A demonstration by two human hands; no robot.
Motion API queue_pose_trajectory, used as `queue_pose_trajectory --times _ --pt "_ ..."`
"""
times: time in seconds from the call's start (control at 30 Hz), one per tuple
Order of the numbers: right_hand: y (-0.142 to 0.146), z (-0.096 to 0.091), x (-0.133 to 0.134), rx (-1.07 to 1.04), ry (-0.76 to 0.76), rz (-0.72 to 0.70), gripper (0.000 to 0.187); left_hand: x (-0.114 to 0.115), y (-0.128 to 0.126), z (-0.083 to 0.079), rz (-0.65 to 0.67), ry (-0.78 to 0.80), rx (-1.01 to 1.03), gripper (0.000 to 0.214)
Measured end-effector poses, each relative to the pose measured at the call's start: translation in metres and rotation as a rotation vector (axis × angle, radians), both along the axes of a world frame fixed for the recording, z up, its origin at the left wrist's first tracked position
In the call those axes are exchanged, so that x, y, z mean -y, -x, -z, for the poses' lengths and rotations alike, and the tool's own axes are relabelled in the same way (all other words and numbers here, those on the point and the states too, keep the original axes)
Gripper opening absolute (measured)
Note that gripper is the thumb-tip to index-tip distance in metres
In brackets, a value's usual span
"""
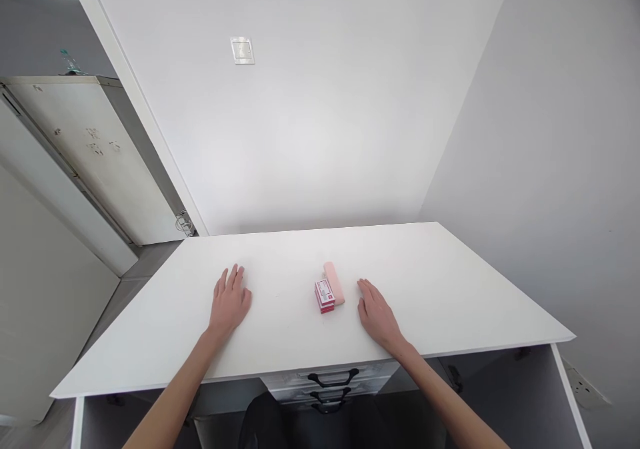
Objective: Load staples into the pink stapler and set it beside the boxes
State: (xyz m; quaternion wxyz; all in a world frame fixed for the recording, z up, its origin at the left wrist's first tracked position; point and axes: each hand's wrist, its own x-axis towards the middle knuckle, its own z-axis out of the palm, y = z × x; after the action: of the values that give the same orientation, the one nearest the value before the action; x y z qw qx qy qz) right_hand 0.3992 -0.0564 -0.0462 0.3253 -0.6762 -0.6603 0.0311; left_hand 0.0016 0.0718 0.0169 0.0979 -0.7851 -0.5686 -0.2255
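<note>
The left hand (230, 300) and right hand (376, 312) lie flat on the bench (450, 282), fingers spread, holding nothing. A red box (325, 296) and pink block (335, 282) touch at frame centre, just left of the right hand. No grasp is begun; reaching them calls for a short leftward shift.

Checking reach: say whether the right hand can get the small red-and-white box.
Probably yes: right hand lies flat nearby on the white table; only a pink oblong case adjoins the red-and-white box.

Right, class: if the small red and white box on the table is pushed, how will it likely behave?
The red and white box looks small and flat-faced, so probably light, stiff, unlikely to roll. On the smooth table it would likely slide, perhaps nudging the pink block beside it.
</note>
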Motion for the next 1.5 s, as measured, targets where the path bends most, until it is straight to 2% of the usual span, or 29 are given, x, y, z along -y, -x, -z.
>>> queue_pose_trajectory --times 0.07,0.13,0.2,0.27,0.43,0.53,0.6,0.7,0.8,0.97,1.07,1.27,1.4,1.5 --pt "0.0 0.0 0.0 0.005 0.0 0.0 0.053 0.008 -0.009 0.0 0.105 -0.031 0.036 0.058" --pt "0.0 0.001 -0.001 0.01 0.003 -0.001 0.053 0.021 -0.026 0.001 0.27 0.016 0.079 0.055" --pt "0.0 0.001 -0.001 0.011 -0.002 -0.002 0.053 0.037 -0.049 0.002 0.436 0.144 0.113 0.057" --pt "0.0 0.001 -0.001 0.007 -0.015 -0.003 0.052 0.051 -0.075 0.004 0.533 0.292 0.17 0.07" --pt "0.0 0.001 -0.001 0.013 -0.038 -0.008 0.052 0.064 -0.134 0.009 0.557 0.472 0.366 0.102" --pt "0.0 0.003 -0.002 0.015 -0.048 -0.011 0.051 0.063 -0.15 0.011 0.524 0.5 0.459 0.099" --pt "0.0 0.003 -0.003 0.009 -0.056 -0.01 0.052 0.062 -0.15 0.012 0.499 0.515 0.509 0.093" --pt "0.0 0.004 -0.002 0.001 -0.058 -0.01 0.051 0.06 -0.134 0.009 0.454 0.525 0.551 0.093" --pt "-0.001 0.004 -0.001 -0.008 -0.044 -0.012 0.051 0.055 -0.101 0.0 0.354 0.515 0.563 0.096" --pt "-0.002 0.007 0.0 -0.007 -0.038 -0.025 0.05 0.041 -0.033 -0.023 0.068 0.425 0.498 0.099" --pt "-0.002 0.008 0.001 -0.011 -0.033 -0.026 0.05 0.037 -0.002 -0.038 -0.099 0.402 0.394 0.106" --pt "-0.001 0.004 0.004 -0.03 -0.009 -0.024 0.05 0.042 0.027 -0.057 -0.242 0.4 0.265 0.108" --pt "-0.002 0.004 0.004 -0.029 -0.014 -0.024 0.049 0.049 0.041 -0.056 -0.264 0.416 0.237 0.107" --pt "-0.002 0.005 0.004 -0.036 -0.017 -0.027 0.048 0.051 0.05 -0.055 -0.244 0.442 0.291 0.106"
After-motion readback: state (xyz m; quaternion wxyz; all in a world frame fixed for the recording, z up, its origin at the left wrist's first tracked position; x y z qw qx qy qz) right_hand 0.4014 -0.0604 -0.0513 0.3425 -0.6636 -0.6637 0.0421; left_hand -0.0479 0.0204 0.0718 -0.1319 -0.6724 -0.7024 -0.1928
